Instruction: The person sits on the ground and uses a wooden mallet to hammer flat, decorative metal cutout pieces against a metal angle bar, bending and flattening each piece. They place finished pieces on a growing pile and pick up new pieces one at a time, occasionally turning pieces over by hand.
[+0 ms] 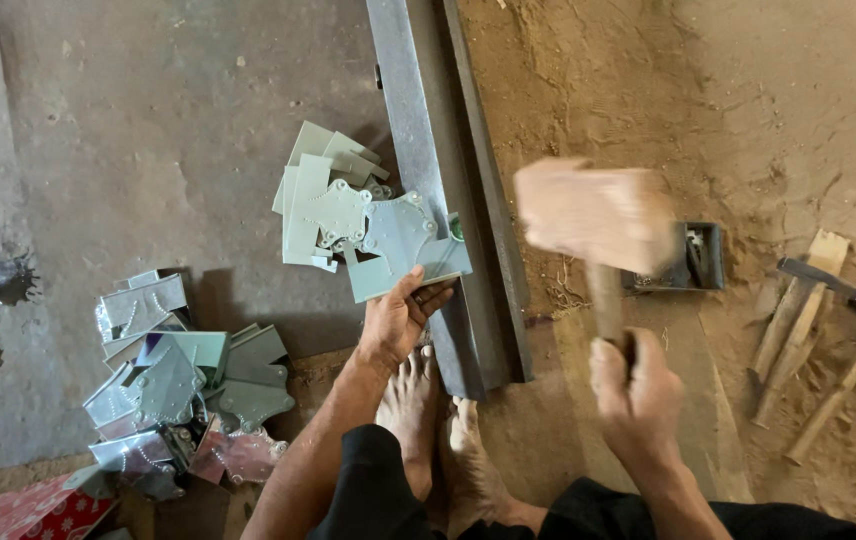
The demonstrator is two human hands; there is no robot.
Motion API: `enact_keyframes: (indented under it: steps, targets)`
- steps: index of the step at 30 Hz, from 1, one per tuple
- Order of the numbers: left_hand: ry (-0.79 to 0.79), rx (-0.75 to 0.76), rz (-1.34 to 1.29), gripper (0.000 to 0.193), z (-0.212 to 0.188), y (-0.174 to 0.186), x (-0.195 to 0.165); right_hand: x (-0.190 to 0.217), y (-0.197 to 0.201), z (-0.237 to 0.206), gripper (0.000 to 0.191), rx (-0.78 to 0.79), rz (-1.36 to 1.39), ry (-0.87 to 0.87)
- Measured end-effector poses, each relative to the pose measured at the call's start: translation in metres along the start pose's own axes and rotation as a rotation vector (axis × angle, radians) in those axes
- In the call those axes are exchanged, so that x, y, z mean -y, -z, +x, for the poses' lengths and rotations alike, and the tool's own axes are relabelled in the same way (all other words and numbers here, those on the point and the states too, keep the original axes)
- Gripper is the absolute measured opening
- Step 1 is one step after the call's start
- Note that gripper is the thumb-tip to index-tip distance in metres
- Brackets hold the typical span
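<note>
My left hand [398,318] pinches the near edge of a pale green cut sheet-metal piece [403,250] and holds it flat against a long steel angle bar [438,190] that runs away from me. My right hand [636,395] grips the handle of a wooden mallet [596,215], whose block head is raised and blurred above the bar's right side. My bare feet [438,420] rest at the bar's near end.
A loose stack of similar metal pieces [323,195] lies left of the bar, and a larger heap of shiny ones [173,400] at lower left. A small dark metal box [693,258] and hammers with wooden handles [818,330] lie on the dirt at right.
</note>
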State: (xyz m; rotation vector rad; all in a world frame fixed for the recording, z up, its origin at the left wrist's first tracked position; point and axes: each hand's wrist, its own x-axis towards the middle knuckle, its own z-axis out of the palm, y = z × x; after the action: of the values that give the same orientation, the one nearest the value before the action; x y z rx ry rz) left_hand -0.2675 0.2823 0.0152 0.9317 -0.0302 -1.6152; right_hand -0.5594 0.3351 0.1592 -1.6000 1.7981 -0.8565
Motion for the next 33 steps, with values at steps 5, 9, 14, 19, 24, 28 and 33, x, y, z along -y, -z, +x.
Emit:
enact_keyframes:
  steps: [5, 9, 14, 19, 24, 28, 33]
  targets:
    - [0.012, -0.014, -0.006, 0.026, 0.001, 0.002, 0.003, -0.004, -0.012, -0.026, 0.019, -0.116, 0.704, 0.012]
    - [0.029, -0.015, -0.015, 0.027, 0.006, 0.005, 0.004, -0.017, -0.055, -0.016, 0.030, 0.082, 0.123, 0.309]
    - [0.124, -0.042, -0.057, 0.031, 0.013, 0.018, 0.017, -0.034, -0.046, -0.001, 0.034, 0.132, 0.454, -0.243]
    - [0.045, -0.031, -0.099, 0.018, 0.016, 0.020, 0.021, -0.028, -0.055, -0.014, 0.029, -0.129, 0.732, 0.068]
    - [0.053, -0.059, -0.086, 0.018, 0.011, 0.011, 0.016, -0.053, -0.071, -0.001, 0.031, 0.343, 0.514, -0.579]
    - [0.065, -0.060, -0.125, 0.016, 0.011, 0.011, 0.018, -0.075, -0.071, -0.002, 0.041, 0.146, 0.986, -0.576]
    - [0.056, -0.070, -0.149, 0.015, 0.019, 0.014, 0.023, -0.079, -0.086, -0.007, 0.043, 0.450, 0.272, -0.643]
